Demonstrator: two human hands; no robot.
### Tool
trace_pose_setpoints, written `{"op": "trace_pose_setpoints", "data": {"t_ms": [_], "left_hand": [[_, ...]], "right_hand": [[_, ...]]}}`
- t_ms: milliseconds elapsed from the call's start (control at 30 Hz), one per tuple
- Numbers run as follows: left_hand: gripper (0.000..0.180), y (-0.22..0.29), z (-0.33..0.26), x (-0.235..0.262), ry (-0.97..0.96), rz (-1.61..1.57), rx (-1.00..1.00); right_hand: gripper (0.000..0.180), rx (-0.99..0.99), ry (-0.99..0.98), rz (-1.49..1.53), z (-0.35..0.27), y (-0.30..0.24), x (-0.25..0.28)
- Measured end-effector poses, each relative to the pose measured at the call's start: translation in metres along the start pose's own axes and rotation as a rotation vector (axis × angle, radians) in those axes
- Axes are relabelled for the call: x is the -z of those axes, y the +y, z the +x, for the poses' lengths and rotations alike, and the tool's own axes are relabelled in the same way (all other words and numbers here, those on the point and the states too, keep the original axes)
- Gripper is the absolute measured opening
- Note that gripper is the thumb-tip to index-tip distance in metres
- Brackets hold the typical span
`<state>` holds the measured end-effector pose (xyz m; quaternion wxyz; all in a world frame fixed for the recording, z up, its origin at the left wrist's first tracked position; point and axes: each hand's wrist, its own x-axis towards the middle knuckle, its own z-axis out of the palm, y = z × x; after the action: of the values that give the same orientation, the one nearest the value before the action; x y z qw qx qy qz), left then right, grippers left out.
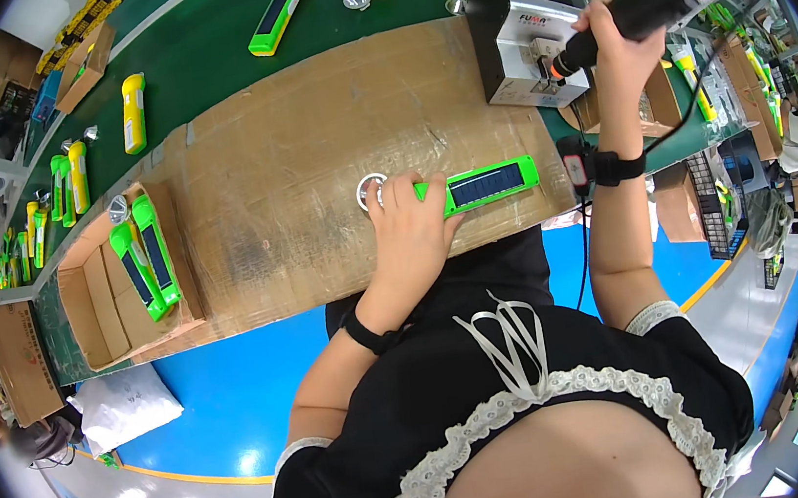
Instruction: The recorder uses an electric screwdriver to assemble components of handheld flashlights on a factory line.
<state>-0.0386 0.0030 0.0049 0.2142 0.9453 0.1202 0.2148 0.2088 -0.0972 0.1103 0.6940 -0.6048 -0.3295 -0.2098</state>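
On the cardboard sheet [287,134], a green solar flashlight [490,184] is held by the left hand [411,226], fingers bent over it; by the right hand [625,51], fingers wrapped, an electric screwdriver [652,4] is gripped.

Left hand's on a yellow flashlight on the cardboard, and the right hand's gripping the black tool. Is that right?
Not quite: the flashlight under the left hand is green, not yellow, as the head view shows. The right hand does grip the black tool.
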Motion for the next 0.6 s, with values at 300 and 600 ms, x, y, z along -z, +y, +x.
{"op": "trace_pose_setpoints", "data": {"t_ms": [300, 600], "left_hand": [[0.05, 0.005, 0.0, 0.001, 0.034, 0.027, 0.032], [0.05, -0.003, -0.002, -0.006, 0.06, 0.001, 0.016]], "right_hand": [[0.053, -0.355, -0.319, 0.298, -0.007, -0.012, 0.006], [0.066, -0.191, -0.333, 0.643, -0.098, -0.074, -0.001]]}}
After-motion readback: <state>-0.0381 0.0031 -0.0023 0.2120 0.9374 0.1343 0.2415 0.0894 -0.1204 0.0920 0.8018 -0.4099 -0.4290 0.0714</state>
